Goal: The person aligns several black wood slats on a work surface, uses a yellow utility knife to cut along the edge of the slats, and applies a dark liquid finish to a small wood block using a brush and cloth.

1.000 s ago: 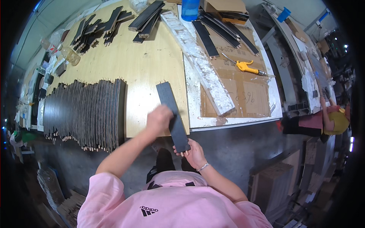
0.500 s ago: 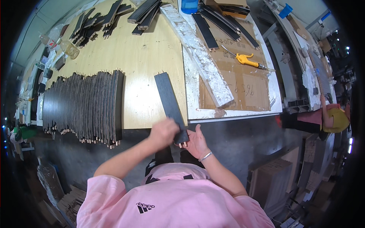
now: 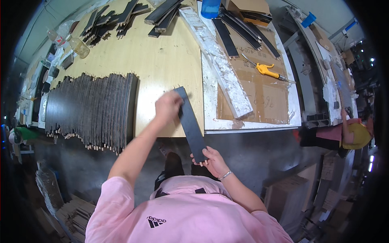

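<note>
A dark wooden slat [image 3: 189,121] with pale dowels at its ends slants from the table toward me. My right hand [image 3: 212,160] grips its near end, thumb on top, just off the table edge. My left hand [image 3: 168,106], slightly blurred, is closed at the slat's left edge near its far end; whatever its fingers hold, if anything, is hidden. To the left, a long row of similar dark slats [image 3: 93,109] stands packed together, dowels sticking out at both ends.
Loose dark slats [image 3: 164,16] lie at the back of the table. A white-smeared board [image 3: 216,60] runs along the right side. Beyond it are cardboard [image 3: 259,97], a yellow air blow gun [image 3: 267,71] and a blue container [image 3: 210,9]. Another person [image 3: 340,135] is at far right.
My left hand has slid from the slat's near end to its far end. The slat has shifted slightly toward me, and my right hand's open fingers have closed around its near end.
</note>
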Action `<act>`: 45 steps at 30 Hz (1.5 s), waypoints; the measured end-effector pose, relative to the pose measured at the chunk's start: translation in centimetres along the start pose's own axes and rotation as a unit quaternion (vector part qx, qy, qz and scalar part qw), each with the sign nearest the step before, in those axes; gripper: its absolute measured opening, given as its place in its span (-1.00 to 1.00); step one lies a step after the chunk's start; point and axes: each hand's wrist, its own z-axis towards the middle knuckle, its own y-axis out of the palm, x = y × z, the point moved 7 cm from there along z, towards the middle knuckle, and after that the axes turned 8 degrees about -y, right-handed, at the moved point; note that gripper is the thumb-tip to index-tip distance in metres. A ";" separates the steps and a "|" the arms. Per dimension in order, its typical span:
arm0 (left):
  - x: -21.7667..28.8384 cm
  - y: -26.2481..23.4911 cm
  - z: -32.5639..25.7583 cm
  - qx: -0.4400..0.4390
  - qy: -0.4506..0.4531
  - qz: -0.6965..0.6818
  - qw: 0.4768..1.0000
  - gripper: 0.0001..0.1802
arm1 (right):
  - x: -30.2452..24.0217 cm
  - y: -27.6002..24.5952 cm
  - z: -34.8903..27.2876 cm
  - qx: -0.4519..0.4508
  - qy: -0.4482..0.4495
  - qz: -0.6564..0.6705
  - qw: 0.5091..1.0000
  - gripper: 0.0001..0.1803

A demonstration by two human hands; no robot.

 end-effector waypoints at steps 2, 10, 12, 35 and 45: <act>-1.9 -1.3 4.5 0.022 -0.057 0.071 0.996 -0.93 | 0.0 -0.1 -0.4 0.008 -0.003 0.006 1.000 -0.67; -3.2 -2.4 3.8 0.030 -0.072 0.051 0.996 -0.93 | 0.4 0.0 -0.1 0.004 0.015 -0.014 1.000 -0.69; -4.6 -3.7 4.0 0.087 -0.121 0.046 0.988 -0.91 | 0.4 -0.4 0.2 0.002 0.025 -0.025 0.999 -0.69; 0.8 -3.6 -15.2 -0.124 -0.175 -0.156 0.964 -0.48 | 0.8 -1.7 0.9 -0.033 -0.052 -0.291 0.955 -0.88; 3.4 -4.2 -18.9 -0.067 -0.036 -0.103 0.992 -0.43 | -13.2 6.6 -1.8 0.053 -0.450 -0.328 0.829 -0.48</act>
